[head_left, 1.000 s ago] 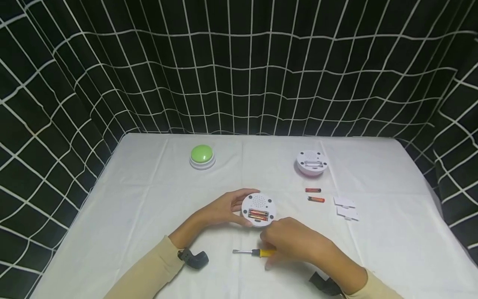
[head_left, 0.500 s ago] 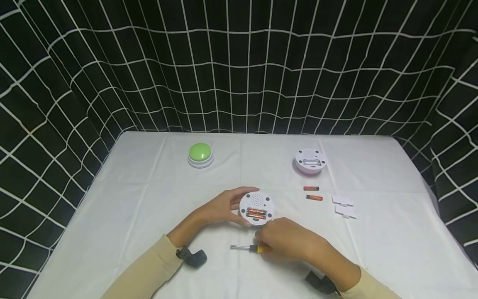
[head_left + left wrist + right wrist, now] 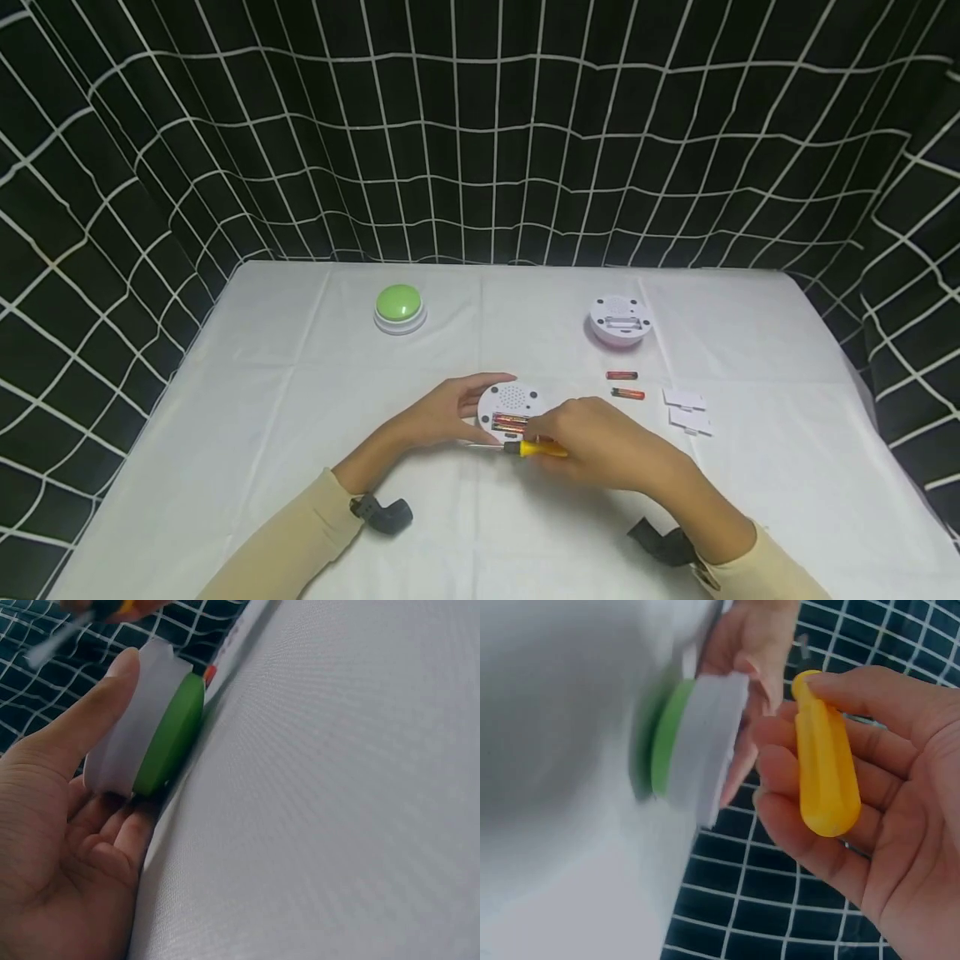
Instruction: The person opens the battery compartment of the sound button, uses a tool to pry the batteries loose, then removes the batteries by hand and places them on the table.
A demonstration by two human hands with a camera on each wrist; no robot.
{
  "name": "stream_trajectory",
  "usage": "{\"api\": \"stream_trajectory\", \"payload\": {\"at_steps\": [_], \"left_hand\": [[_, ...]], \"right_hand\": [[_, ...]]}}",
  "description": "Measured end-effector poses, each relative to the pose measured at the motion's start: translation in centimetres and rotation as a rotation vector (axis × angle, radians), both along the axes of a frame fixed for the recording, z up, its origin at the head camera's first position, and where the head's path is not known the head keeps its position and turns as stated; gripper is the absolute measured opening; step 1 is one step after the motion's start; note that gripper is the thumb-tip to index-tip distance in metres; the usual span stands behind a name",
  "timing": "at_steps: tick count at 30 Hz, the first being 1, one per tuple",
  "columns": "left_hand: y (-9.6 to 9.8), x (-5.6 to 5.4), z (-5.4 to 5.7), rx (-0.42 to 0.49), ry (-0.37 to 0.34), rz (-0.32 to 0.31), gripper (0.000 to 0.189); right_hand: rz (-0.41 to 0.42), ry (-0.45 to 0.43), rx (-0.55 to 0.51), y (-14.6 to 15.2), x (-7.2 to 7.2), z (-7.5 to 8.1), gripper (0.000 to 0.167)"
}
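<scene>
My left hand (image 3: 438, 414) grips a round push button (image 3: 512, 394) from its left side. The button lies upside down, green cap (image 3: 171, 739) toward the cloth and white base up. Two red-gold batteries (image 3: 509, 423) sit in its uncovered compartment. In my right hand (image 3: 611, 446) is a screwdriver (image 3: 542, 448), its yellow handle (image 3: 826, 761) between thumb and fingers. The shaft points left across the near side of the button, above the cloth. My right fingers partly hide the button's right edge in the head view; whether they touch it I cannot tell.
A green-capped push button (image 3: 399, 307) stands upright at the back left. Another (image 3: 619, 321) lies upside down at the back right with its compartment bare. Nearby are two loose batteries (image 3: 622, 376) and two white covers (image 3: 690, 421). Black-and-white netted curtain (image 3: 480, 125) surrounds the white table (image 3: 337, 500).
My right hand has picked the screwdriver up off the cloth and brought it forward, close to the button's near edge. My left hand keeps its hold; the view shifts slightly.
</scene>
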State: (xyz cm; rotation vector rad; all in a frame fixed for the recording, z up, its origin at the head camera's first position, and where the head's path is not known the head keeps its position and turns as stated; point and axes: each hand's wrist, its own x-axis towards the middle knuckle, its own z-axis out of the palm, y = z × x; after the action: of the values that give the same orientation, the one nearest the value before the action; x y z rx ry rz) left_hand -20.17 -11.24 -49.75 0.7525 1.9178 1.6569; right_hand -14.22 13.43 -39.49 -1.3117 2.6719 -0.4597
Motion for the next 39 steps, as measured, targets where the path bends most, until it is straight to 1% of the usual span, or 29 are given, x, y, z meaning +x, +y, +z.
{"api": "stream_trajectory", "payload": {"at_steps": [4, 7, 10, 16, 20, 24, 29, 33, 39], "left_hand": [[0.0, 0.0, 0.1, 0.016, -0.013, 0.001, 0.088], [0.0, 0.0, 0.0, 0.021, -0.033, 0.01, 0.089], [0.0, 0.0, -0.2, 0.023, -0.039, 0.023, 0.09], [0.1, -0.1, -0.3, 0.003, -0.019, 0.038, 0.092], [0.2, 0.0, -0.2, 0.003, -0.022, 0.05, 0.093], [0.2, 0.0, -0.2, 0.011, -0.03, 0.056, 0.093], [0.2, 0.0, -0.4, 0.016, -0.029, 0.058, 0.093], [0.2, 0.0, -0.4, 0.025, -0.031, 0.054, 0.093], [0.3, 0.0, -0.2, 0.012, -0.022, 0.054, 0.093]], "right_hand": [[-0.045, 0.027, -0.056, 0.7, -0.3, 0.6, 0.015], [-0.087, 0.015, -0.083, 1.2, -0.5, 1.2, 0.017], [-0.12, 0.015, -0.087, 1.8, -0.6, 1.7, 0.018], [-0.167, 0.089, -0.114, 3.0, -1.1, 2.6, 0.019], [-0.174, 0.121, -0.153, 3.8, -1.4, 2.9, 0.019], [-0.178, 0.166, -0.168, 4.3, -1.6, 3.0, 0.021], [-0.192, 0.224, -0.156, 4.5, -1.8, 2.9, 0.021], [-0.2, 0.227, -0.123, 4.5, -1.9, 2.7, 0.02], [-0.191, 0.221, -0.065, 4.3, -1.9, 2.3, 0.016]]}}
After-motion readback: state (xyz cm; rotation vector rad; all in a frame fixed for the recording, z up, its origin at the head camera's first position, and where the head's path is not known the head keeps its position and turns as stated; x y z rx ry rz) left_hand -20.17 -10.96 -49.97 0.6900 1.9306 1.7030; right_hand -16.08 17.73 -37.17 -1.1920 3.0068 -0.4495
